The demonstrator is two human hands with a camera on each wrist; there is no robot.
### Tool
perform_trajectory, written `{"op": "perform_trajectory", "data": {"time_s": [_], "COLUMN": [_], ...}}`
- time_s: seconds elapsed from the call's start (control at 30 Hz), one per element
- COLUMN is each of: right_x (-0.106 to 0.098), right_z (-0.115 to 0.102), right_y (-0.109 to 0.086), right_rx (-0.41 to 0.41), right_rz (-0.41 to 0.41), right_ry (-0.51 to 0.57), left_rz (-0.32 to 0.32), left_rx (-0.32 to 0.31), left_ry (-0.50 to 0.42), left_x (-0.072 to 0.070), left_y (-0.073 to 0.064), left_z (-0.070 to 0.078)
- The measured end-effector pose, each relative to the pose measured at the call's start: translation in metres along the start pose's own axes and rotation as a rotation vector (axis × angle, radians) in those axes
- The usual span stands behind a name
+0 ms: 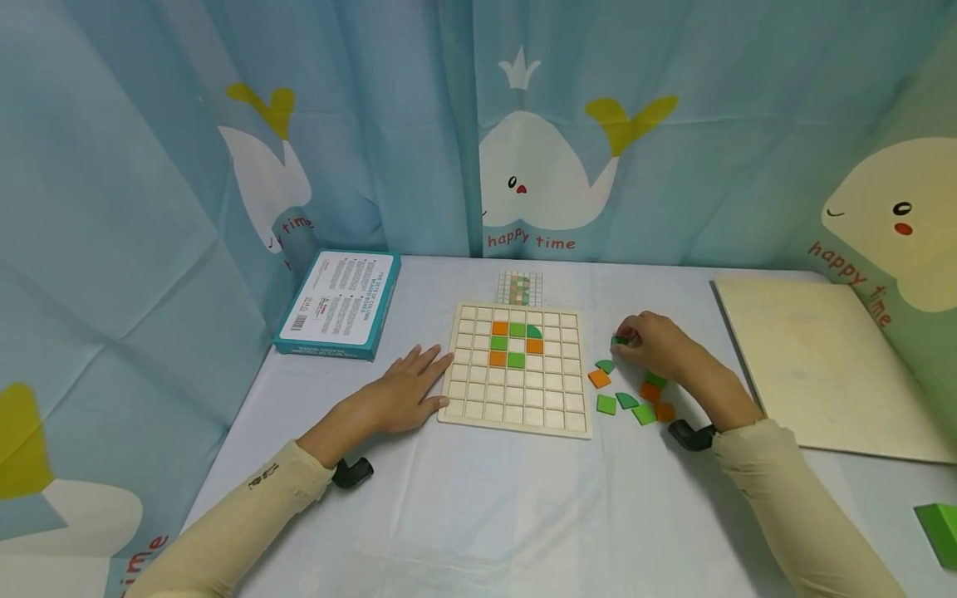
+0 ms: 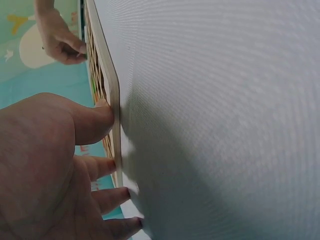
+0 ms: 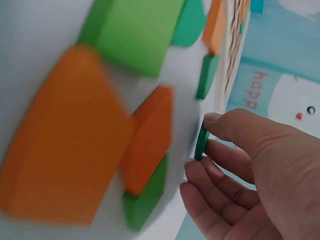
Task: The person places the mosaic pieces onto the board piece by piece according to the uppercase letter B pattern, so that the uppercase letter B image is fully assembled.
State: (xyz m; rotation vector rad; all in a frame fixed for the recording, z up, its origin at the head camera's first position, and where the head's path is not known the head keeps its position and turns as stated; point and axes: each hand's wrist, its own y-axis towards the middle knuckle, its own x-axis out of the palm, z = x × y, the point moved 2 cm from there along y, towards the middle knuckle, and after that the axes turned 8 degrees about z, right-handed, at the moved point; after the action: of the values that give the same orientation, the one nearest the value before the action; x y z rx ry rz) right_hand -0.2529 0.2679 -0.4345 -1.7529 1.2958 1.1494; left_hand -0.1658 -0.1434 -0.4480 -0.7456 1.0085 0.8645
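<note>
A wooden grid board [image 1: 516,399] lies on the table with orange and green tiles set in several cells near its top. My left hand [image 1: 407,390] lies flat with spread fingers, thumb and fingertips touching the board's left edge. To the right of the board, my right hand [image 1: 654,342] pinches a dark green tile [image 3: 201,142] between thumb and fingers. Loose tiles lie below that hand: orange squares [image 1: 600,379], light green squares [image 1: 606,404] and dark green quarter-round tiles [image 1: 626,400].
Behind the board is a printed pattern card [image 1: 520,287]. A teal and white box [image 1: 340,299] stands at the back left. On the right lies a large pale panel [image 1: 830,365], with a green block [image 1: 938,531] near the front right. Whale-print curtains [image 1: 419,124] surround the table.
</note>
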Motion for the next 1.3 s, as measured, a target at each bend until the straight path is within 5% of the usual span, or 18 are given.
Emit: {"op": "perform_trajectory", "data": {"time_s": [0.67, 1.3], "right_x": [0.041, 0.052], "right_z": [-0.103, -0.112], "right_y": [-0.001, -0.004], "right_rx": [-0.224, -0.313], "right_rz": [0.006, 0.035], "right_ry": [0.020, 0.094], "left_rz": [-0.017, -0.022], "left_rx": [-0.013, -0.012], "left_ry": [0.016, 0.009], "left_x": [0.003, 0.004], "left_y": [0.003, 0.003], "left_z": [-0.004, -0.003]}}
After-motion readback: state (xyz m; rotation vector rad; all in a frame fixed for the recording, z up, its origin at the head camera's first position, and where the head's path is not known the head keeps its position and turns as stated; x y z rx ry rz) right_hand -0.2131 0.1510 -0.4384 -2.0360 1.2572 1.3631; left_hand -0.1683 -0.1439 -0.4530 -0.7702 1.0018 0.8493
